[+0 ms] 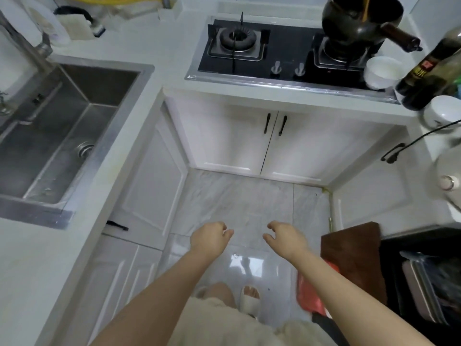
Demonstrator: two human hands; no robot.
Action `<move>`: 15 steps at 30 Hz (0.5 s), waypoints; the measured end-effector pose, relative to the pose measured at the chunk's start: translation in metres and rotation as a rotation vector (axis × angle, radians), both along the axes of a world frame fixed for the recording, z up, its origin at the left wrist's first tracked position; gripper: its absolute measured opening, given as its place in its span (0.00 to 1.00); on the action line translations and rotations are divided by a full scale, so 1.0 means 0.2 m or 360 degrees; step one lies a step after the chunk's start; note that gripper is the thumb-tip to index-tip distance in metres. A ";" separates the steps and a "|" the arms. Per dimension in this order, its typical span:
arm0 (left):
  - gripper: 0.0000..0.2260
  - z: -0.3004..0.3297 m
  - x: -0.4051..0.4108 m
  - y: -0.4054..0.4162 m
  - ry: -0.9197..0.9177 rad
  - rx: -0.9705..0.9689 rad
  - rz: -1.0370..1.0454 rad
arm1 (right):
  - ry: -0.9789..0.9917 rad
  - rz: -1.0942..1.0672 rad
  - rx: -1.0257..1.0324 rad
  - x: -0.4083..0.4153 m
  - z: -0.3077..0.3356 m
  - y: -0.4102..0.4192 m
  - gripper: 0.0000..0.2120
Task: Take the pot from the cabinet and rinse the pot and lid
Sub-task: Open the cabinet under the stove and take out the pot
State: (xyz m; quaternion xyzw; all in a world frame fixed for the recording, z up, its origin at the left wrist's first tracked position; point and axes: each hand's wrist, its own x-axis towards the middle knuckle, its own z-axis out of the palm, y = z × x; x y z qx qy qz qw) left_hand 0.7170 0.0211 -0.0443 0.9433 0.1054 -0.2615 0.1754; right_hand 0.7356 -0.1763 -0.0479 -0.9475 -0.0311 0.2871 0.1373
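Both arms reach forward over the floor [239, 196]. The left hand [209, 239] and right hand [287, 237] hang side by side, apart, fingers loosely curled, holding nothing. Ahead, the cabinet [269, 143] under the stove [274, 53] has both doors closed, so whether a pot is inside cannot be told. A dark pot [359, 18] stands on the stove's right burner. The sink [62, 126] is set in the counter [32, 258] at its left edge, with the tap [27, 48] at the sink's far left corner.
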 end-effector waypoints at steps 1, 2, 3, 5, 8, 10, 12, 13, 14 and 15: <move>0.17 0.00 0.03 0.01 0.0008 0.0006 0.0007 | 0.0011 -0.0009 0.0008 0.02 -0.01 0.00 0.22; 0.17 0.00 0.05 0.02 0.0017 0.0012 0.0007 | 0.0021 -0.0020 0.0019 0.05 -0.01 0.01 0.22; 0.17 -0.01 0.09 0.03 0.0021 0.0019 -0.0001 | 0.0026 -0.0028 0.0029 0.08 -0.02 0.02 0.22; 0.17 -0.02 0.16 0.05 0.0028 0.0021 -0.0021 | 0.0042 -0.0042 0.0036 0.14 -0.04 0.04 0.21; 0.16 -0.04 0.28 0.09 0.0042 -0.0001 -0.0076 | 0.0071 -0.0105 0.0028 0.24 -0.09 0.07 0.21; 0.16 -0.06 0.38 0.13 0.0055 -0.0003 -0.0123 | 0.0090 -0.0192 0.0037 0.32 -0.11 0.10 0.22; 0.16 -0.09 0.49 0.16 0.0045 -0.0001 -0.0178 | 0.0111 -0.0306 0.0066 0.39 -0.12 0.15 0.22; 0.16 -0.09 0.55 0.17 0.0040 -0.0013 -0.0203 | 0.0117 -0.0364 0.0081 0.42 -0.13 0.17 0.22; 0.16 -0.10 0.61 0.19 0.0031 -0.0029 -0.0223 | 0.0116 -0.0419 0.0095 0.46 -0.13 0.19 0.22; 0.16 -0.11 0.67 0.19 0.0025 -0.0045 -0.0241 | 0.0110 -0.0465 0.0107 0.49 -0.14 0.21 0.22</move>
